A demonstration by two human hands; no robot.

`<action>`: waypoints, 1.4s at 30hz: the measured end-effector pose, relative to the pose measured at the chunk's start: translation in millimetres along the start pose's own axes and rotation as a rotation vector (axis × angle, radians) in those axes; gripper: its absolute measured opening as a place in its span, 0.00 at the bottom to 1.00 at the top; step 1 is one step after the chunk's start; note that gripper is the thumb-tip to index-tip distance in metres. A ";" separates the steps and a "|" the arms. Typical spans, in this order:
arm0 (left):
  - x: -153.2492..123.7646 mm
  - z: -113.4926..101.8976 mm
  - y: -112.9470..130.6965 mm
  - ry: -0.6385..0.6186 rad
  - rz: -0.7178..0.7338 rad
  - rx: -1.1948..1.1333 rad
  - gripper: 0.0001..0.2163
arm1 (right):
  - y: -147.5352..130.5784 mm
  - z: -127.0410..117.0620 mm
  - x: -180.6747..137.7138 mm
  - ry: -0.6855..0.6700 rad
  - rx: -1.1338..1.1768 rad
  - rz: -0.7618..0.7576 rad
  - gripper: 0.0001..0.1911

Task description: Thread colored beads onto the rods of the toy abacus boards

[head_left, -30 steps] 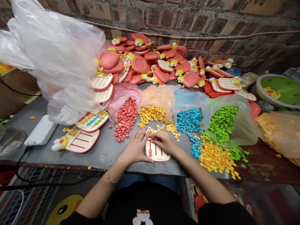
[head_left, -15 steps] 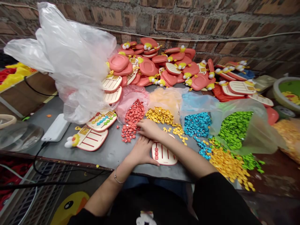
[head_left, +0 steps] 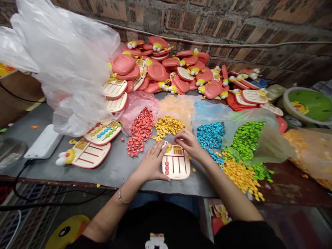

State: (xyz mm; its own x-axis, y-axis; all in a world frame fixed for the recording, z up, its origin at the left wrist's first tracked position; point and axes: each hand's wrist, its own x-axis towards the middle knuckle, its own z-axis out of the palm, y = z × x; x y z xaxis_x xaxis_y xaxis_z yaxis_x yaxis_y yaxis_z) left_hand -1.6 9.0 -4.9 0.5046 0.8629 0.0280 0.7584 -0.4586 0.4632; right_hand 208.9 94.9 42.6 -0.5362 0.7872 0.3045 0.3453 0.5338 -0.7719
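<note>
A cream-and-red toy board (head_left: 183, 168) with slots and a yellow duck-like head at its top lies flat near the table's front edge. Several red beads (head_left: 167, 168) sit in its leftmost slot; the other slots look bare. My left hand (head_left: 151, 162) grips the board along its left side, thumb at the lower edge and fingers by the head. Above the board's upper right corner, my right hand (head_left: 190, 142) has its fingers bent together, close to the pile of yellow beads (head_left: 169, 127); what they hold is too small to make out. A pile of red beads (head_left: 141, 129) lies left.
Blue beads (head_left: 210, 135), green beads (head_left: 247, 140) and loose orange-yellow beads (head_left: 240, 174) lie to the right. Two more boards (head_left: 90, 154), one filled with coloured beads, overlap at left beside a white power bank (head_left: 43, 142). Stacked red-backed boards (head_left: 157, 71) line the brick wall.
My right hand has moved right, from the red beads across to the board's upper right corner, uncovering the board's top. My left hand still holds the board. The camera view has shifted slightly right.
</note>
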 end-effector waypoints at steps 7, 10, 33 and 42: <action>-1.3 1.6 -0.5 -0.002 -0.002 0.016 0.62 | 18.9 -12.9 -50.9 -0.058 -0.232 0.054 0.09; -1.1 2.6 -0.7 0.007 -0.002 0.018 0.62 | 26.2 -7.6 -54.6 -0.041 -0.372 0.029 0.09; 2.0 2.3 -0.4 -0.016 -0.023 0.028 0.62 | 33.3 -2.0 -76.8 -0.117 -0.571 -0.187 0.12; 2.5 1.8 1.3 -0.006 -0.026 0.034 0.61 | 17.9 30.6 -75.5 0.117 -0.270 0.080 0.12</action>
State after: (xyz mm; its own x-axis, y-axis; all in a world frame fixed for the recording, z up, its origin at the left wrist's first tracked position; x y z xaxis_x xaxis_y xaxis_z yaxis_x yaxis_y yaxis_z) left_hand 1.3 10.2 -5.7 0.4870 0.8733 0.0107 0.7850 -0.4431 0.4330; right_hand 232.0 35.6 -11.3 -0.4119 0.8519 0.3235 0.5835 0.5193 -0.6244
